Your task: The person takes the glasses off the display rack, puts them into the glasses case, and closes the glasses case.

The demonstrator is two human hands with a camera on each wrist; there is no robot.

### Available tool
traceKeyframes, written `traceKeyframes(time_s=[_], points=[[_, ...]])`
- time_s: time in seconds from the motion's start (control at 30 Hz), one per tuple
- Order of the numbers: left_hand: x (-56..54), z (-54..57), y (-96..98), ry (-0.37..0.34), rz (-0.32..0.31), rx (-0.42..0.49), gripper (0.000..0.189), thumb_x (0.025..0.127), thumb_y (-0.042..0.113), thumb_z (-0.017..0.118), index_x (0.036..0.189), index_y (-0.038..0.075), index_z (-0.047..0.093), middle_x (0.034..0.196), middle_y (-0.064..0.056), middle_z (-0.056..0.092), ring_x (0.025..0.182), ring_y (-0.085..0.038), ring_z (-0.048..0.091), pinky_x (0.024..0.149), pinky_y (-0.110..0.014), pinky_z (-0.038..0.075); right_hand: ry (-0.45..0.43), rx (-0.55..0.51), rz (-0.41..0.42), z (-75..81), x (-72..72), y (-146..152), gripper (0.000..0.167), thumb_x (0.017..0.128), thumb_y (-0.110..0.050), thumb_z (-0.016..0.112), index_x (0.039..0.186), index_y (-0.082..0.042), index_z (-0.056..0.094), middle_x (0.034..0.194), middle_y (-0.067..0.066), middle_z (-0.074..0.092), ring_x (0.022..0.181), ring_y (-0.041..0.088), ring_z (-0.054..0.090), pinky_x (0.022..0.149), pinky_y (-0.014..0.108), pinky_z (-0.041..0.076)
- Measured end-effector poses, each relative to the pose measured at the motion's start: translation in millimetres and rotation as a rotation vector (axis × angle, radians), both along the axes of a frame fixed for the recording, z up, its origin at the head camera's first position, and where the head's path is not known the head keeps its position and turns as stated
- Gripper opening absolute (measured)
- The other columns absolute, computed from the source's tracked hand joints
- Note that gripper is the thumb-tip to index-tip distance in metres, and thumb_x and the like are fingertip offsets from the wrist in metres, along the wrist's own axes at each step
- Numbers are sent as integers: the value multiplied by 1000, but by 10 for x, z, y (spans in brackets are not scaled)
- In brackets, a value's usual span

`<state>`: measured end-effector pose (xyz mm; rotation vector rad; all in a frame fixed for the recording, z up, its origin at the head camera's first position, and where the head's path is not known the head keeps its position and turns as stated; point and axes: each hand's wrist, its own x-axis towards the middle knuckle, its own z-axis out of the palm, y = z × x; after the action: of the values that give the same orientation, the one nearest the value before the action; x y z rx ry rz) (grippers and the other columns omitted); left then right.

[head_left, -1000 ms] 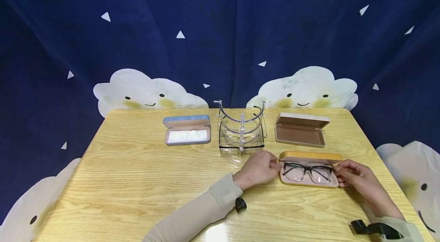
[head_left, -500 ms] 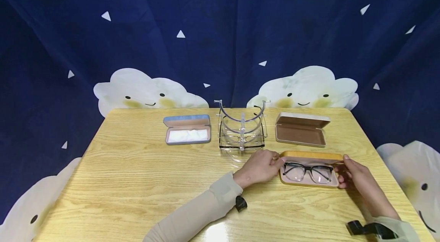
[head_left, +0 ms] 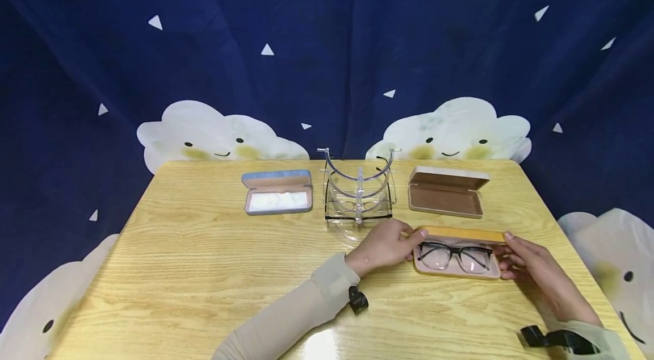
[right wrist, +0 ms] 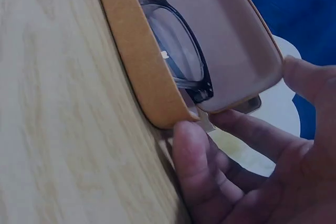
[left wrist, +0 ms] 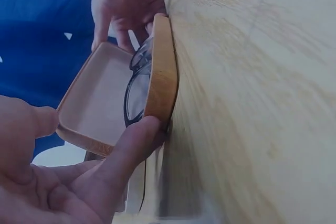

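An orange glasses case [head_left: 462, 234] stands with its lid raised at the right front of the table. Black-topped, clear-rimmed eyeglasses [head_left: 455, 250] lie in its pink-lined base. My left hand [head_left: 384, 244] grips the left end of the case, its thumb at the lid's corner. At the opposite end my right hand [head_left: 535, 270] has its thumb on the lid's right corner and other fingers by the base. In the left wrist view, fingers touch both the lid and the base wall [left wrist: 161, 77]. The right wrist view shows the right thumb against the lid rim [right wrist: 270, 85].
Behind the hands, a clear display stand [head_left: 360, 192] carries several eyeglasses. A pale case with brown lining [head_left: 444, 201] lies open at the back right. To the stand's left is an open blue case [head_left: 276, 178] with a white cloth [head_left: 278, 201] inside.
My right thumb has moved up from the base's end to the lid corner. The left thumb has come onto the lid's left corner, and the lid leans slightly more forward.
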<state>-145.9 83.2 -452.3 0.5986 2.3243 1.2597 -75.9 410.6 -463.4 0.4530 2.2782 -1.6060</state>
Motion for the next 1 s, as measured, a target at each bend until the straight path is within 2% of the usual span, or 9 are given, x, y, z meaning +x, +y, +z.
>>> traceKeyframes(time_s=[0.07, 0.23, 0.33, 0.53, 0.73, 0.77, 0.83, 0.93, 1.0], points=[[-6, 17, -11, -47, 4, 13, 60, 105, 54, 56, 129, 1, 70, 74, -3, 78, 59, -13, 71, 55, -22, 53, 5, -8, 18, -1, -3, 20, 34, 113, -46, 39, 113, -24, 65, 93, -19, 69, 83, 2, 65, 74, 26, 63], [-28, 62, -41, -148, 6, 38, 61, 103, 49, 63, 135, -3, 65, 89, -10, 81, 69, -16, 77, 62, -23, 61, 62, -137, 80, -34, 7, 84, 28, 115, -31, 41, 108, -33, 67, 98, -17, 71, 86, 4, 68, 76, 25, 64], [-27, 69, -48, -166, -2, 56, 57, 101, 42, 69, 135, -4, 64, 95, -12, 82, 72, -17, 78, 64, -25, 62, 101, -217, 128, -54, 22, 133, 32, 115, -24, 41, 109, -40, 67, 103, -15, 71, 89, 4, 68, 78, 25, 64], [14, 53, -46, -116, -39, 60, 41, 97, 32, 76, 122, 0, 73, 83, -9, 80, 65, -14, 71, 51, -18, 49, 139, -430, 227, -107, 69, 237, 46, 114, -9, 37, 123, -41, 69, 111, -10, 70, 99, 4, 69, 87, 24, 63], [28, 29, -44, 23, -106, -1, 25, 99, 32, 74, 105, 9, 77, 56, 9, 54, 43, -3, 39, 40, -16, 30, 126, -515, 241, -148, 97, 272, 49, 113, -3, 37, 126, -37, 70, 122, -17, 72, 107, 4, 71, 90, 20, 61], [27, 25, -44, 44, -117, -11, 24, 99, 32, 74, 104, 9, 77, 55, 9, 49, 42, -2, 36, 40, -16, 28, 126, -510, 236, -150, 105, 271, 50, 112, -2, 38, 127, -37, 70, 124, -18, 71, 108, 3, 71, 89, 20, 61], [26, 13, -44, 78, -123, -19, 23, 98, 27, 75, 109, 7, 77, 57, 7, 58, 45, 0, 40, 42, -14, 31, 152, -428, 239, -155, 121, 256, 49, 110, 0, 43, 131, -36, 68, 126, -24, 69, 110, -2, 69, 88, 18, 60], [33, -9, -37, 169, -121, -50, 32, 96, 18, 76, 123, 2, 74, 80, 1, 79, 62, 2, 64, 58, -9, 47, 224, -163, 227, -159, 138, 188, 43, 106, -2, 56, 143, -23, 64, 122, -33, 66, 105, -6, 68, 83, 17, 60], [44, -18, -31, 236, -118, -78, 41, 94, 14, 78, 131, 0, 70, 99, -4, 83, 80, 0, 74, 79, -9, 54, 250, 23, 207, -156, 139, 134, 47, 102, -6, 65, 149, -11, 58, 116, -36, 64, 99, -7, 67, 78, 16, 59]])
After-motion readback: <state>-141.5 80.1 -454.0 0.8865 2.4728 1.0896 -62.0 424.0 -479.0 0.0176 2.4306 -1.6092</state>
